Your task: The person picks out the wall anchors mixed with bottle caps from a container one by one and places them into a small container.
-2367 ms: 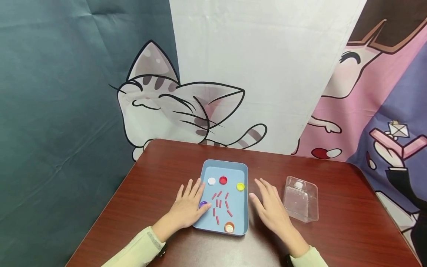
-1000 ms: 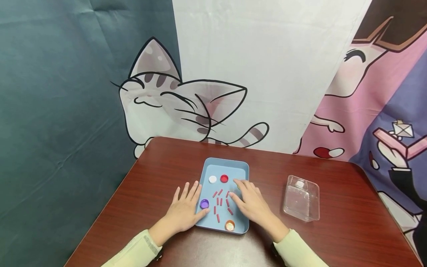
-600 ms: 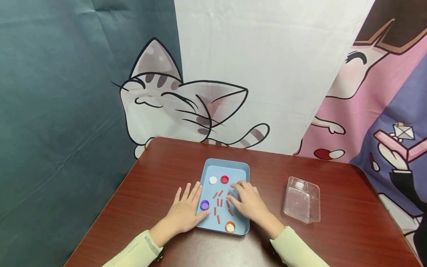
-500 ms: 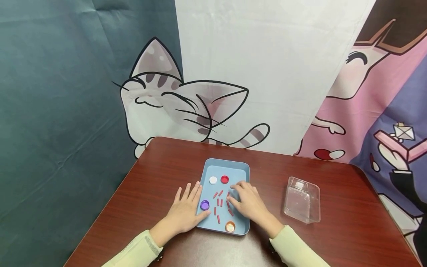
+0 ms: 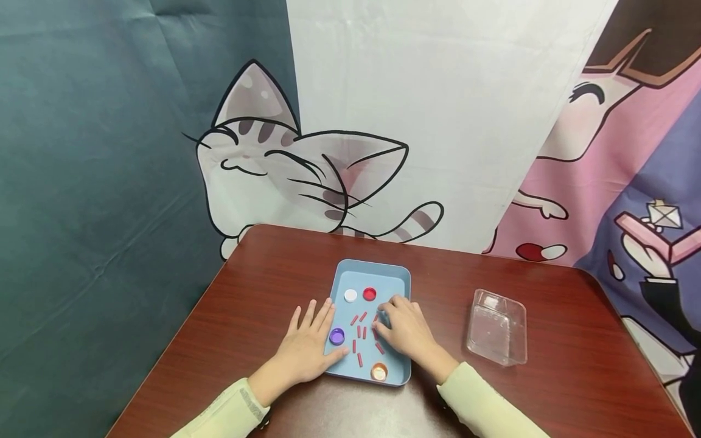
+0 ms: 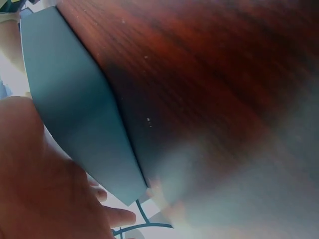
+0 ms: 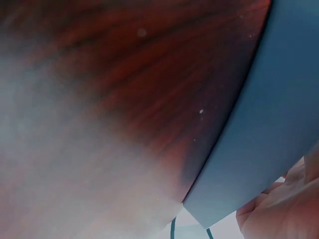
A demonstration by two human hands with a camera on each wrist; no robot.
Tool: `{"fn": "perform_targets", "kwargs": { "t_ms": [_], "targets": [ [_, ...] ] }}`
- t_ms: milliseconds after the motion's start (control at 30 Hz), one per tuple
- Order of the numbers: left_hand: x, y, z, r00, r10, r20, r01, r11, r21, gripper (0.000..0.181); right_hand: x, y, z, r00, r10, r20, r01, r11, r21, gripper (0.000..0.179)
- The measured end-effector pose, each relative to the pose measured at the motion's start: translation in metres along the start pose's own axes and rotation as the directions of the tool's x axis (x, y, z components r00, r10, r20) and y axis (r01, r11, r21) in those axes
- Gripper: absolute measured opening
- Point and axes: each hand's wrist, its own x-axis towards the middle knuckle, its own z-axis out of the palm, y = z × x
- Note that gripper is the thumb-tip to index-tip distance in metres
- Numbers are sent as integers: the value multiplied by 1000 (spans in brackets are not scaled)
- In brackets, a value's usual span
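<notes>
A light blue tray [image 5: 370, 382] holds several short red sticks [image 5: 364, 333] and small round caps: white [image 5: 350, 295], red [image 5: 369, 294], purple [image 5: 336, 336] and orange [image 5: 379, 371]. With its fingers spread straight, my left hand [image 5: 304, 347] rests at the tray's left rim, its thumb reaching inside, just below the purple cap. My right hand [image 5: 408, 328] is over the tray's right side with bent fingers, index finger and thumb apart beside red sticks. It covers the spot where a yellow cap showed earlier; whether it grips anything is hidden. Both wrist views show the tray's outer wall [image 6: 75, 94].
A clear plastic box [image 5: 496, 331] stands on the brown table [image 5: 274, 274], right of the tray. A cloth printed with a cartoon cat [image 5: 263, 176] hangs behind the table.
My right hand has moved left from beside the tray to over its right side, covering the yellow cap, and its fingers have bent more. My left hand stays almost in place.
</notes>
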Motion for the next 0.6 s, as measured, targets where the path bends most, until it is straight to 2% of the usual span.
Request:
{"fn": "perform_targets", "kwargs": {
  "t_ms": [233,600],
  "targets": [
    [0,2,0,1000,5,-10,-5,1000,7,93,3,-1,2,999,25,24,-24,998,-62,31],
    [1,1,3,1000,-17,-1,17,1000,-12,95,6,-4,2,998,51,30,-48,993,-105,31]
  ]
}}
